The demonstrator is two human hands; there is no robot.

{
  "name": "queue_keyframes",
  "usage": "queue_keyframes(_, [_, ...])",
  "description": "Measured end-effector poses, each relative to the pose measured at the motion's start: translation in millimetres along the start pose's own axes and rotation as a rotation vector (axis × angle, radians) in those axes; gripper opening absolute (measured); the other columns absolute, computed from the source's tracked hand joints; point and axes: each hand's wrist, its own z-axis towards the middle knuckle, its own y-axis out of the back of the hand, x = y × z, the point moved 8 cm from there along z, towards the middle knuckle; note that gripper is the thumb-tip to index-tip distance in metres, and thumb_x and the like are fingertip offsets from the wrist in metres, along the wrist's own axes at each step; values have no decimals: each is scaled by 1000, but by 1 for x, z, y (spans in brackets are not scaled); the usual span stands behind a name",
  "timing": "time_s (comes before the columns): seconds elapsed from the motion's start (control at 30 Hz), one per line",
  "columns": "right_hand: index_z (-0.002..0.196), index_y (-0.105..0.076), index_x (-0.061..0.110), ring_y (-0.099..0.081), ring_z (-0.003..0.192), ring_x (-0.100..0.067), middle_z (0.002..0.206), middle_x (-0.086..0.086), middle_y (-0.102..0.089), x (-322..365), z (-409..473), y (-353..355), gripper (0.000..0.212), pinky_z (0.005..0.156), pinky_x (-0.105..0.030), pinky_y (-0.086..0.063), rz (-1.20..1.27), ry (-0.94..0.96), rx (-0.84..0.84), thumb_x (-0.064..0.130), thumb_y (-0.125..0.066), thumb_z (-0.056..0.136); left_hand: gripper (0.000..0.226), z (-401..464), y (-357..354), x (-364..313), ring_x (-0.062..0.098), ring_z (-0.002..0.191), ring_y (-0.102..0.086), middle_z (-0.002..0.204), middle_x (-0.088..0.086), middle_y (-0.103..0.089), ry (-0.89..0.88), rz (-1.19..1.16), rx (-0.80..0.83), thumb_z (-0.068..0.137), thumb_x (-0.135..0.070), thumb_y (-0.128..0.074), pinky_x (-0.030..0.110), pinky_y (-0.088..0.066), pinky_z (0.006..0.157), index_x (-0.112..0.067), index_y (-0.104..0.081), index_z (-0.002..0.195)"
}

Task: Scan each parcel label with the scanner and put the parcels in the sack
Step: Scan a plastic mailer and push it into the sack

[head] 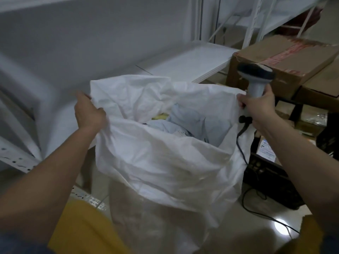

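While gripping the white sack (165,153) by its rim, left hand (88,112) bunched on the left edge, right hand (256,107) clamped on the scanner (256,77) handle at the right edge. Mouth spread wide, pale blue parcels (185,121) lying inside. Cardboard boxes (278,63) just behind.

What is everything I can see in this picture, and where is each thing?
sack: one, white, centre, mouth held open.
parcels: several, pale blue, inside the sack; exact count unclear.
scanner: one, grey with dark head, right of the sack.
scanner cable: one, black, hanging to the floor.
cardboard boxes: at least two, brown, upper right.
shelf: one, white, behind the sack.
left hand: grips the sack's left rim.
right hand: holds the scanner handle at the sack's right rim.
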Motion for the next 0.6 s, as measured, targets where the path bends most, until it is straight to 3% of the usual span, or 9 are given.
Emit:
queue_keyframes(0.07, [146,-36,22,-57,92,-14,124,-2,-50,-21,0,0,66,71,-28,-50,-47,-60,33,14,-70,89,42,-7,-18,16,41,110,-55,121,25,-54,75,100,98,83,1,-63,40,-43,84,2,-42,119])
queue_keyframes(0.17, [144,-37,17,-59,92,-24,125,-9,-54,-64,-11,6,64,74,-38,-52,-124,-244,52,12,-69,89,56,-28,-50,52,44,115,-53,125,28,-52,196,199,272,80,1,-67,43,-46,90,8,-39,127])
queue_keyframes(0.27, [139,-42,7,-53,67,-19,113,-14,-57,-91,-20,16,56,64,-36,-50,-115,-340,44,7,-69,89,50,-42,-69,70,43,107,-57,118,28,-57,222,234,360,75,0,-70,40,-46,80,9,-47,118])
queue_keyframes(0.33, [137,-43,7,-52,64,-16,98,-11,-57,-96,-23,21,54,57,-32,-48,-98,-363,42,6,-69,90,49,-45,-75,73,42,105,-58,115,26,-58,229,252,399,74,-1,-72,36,-44,72,9,-49,117])
queue_keyframes(0.4, [135,-46,8,-59,68,-19,91,-11,-59,-96,-22,25,55,63,-36,-55,-78,-367,47,5,-71,87,45,-48,-78,68,41,102,-59,110,24,-59,211,285,446,75,-2,-73,34,-41,67,8,-50,112])
queue_keyframes(0.47, [134,-47,9,-63,80,-25,102,-15,-61,-92,-20,30,58,74,-44,-57,-101,-350,45,6,-75,83,27,-52,-77,59,37,92,-59,103,22,-60,156,366,484,76,-3,-72,33,-40,61,2,-52,94])
queue_keyframes(0.53, [135,-45,11,-61,92,-30,114,-14,-58,-89,-20,36,63,78,-48,-56,-161,-324,49,8,-77,81,22,-61,-75,48,35,96,-57,109,20,-58,81,540,497,78,-7,-70,34,-46,69,-3,-51,89])
queue_keyframes(0.6, [138,-44,12,-60,88,-28,119,-15,-56,-90,-24,42,65,73,-46,-54,-213,-310,64,8,-77,82,24,-73,-77,31,36,109,-54,116,19,-54,-46,627,467,78,-13,-72,38,-48,87,-6,-59,96])
